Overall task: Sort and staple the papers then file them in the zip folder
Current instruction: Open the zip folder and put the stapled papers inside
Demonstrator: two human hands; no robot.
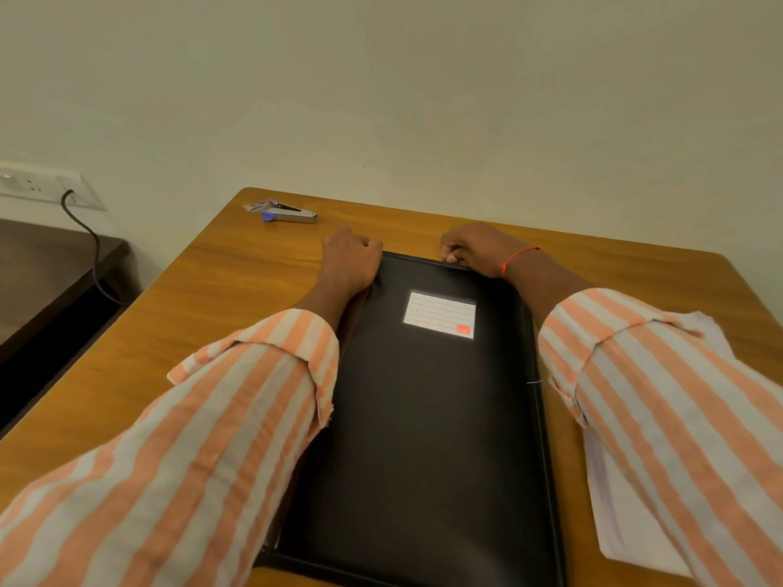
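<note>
- Black, rectangular, faux-leather zip folder: lies flat and closed on the table, its long axis running away from the person, between the two forearms; a white ruled label with a small red patch sits on the far half of the cover
- Left hand: set on the folder's far-left corner, knuckles up, fingers curled past the edge; whether they clasp the corner or only rest there cannot be told
- Right hand: at the far short edge, right of centre, fingertips drawn together in a pinch on the rim; likely on the zip pull, though the pull itself is hidden
- Key relation: both hands meet the folder at its far short edge, so the zip track probably leads from there down the long sides towards the person; the right hand is the working one and the left appears to steady
- Pale, thin sheets of paper: lie just right of the folder, partly under the right striped sleeve, apparently still to be filed
- Small metal stapler with a blue end: at the far-left of the tabletop, well apart from both hands
- Smooth, wood-grain, orange-brown table: has rounded corners and stands against a plain wall
</note>
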